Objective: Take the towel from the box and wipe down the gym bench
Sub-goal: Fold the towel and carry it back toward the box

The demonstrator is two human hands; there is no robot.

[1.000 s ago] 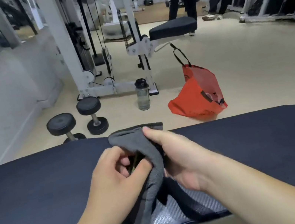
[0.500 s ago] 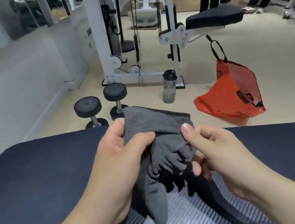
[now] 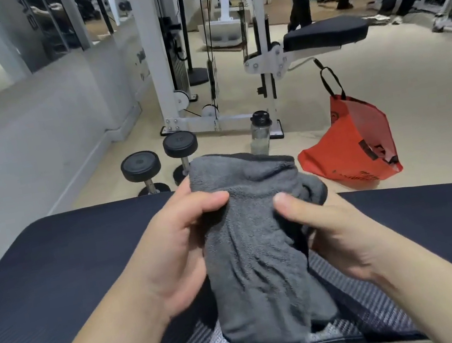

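Gripping towel point(image 3: 254, 241) over bench point(image 3: 56, 274): left hand point(image 3: 172, 249), right hand point(image 3: 339, 230), fingers mostly hidden.

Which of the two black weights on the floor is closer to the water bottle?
The right dumbbell, standing just left of the water bottle. The left dumbbell stands farther off to the left.

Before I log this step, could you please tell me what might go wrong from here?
1. The towel, gripped by the left hand and right hand, is bunched; wiping like this may cover little of the bench.
2. Its lower end hangs over the box and could snag or drag it.
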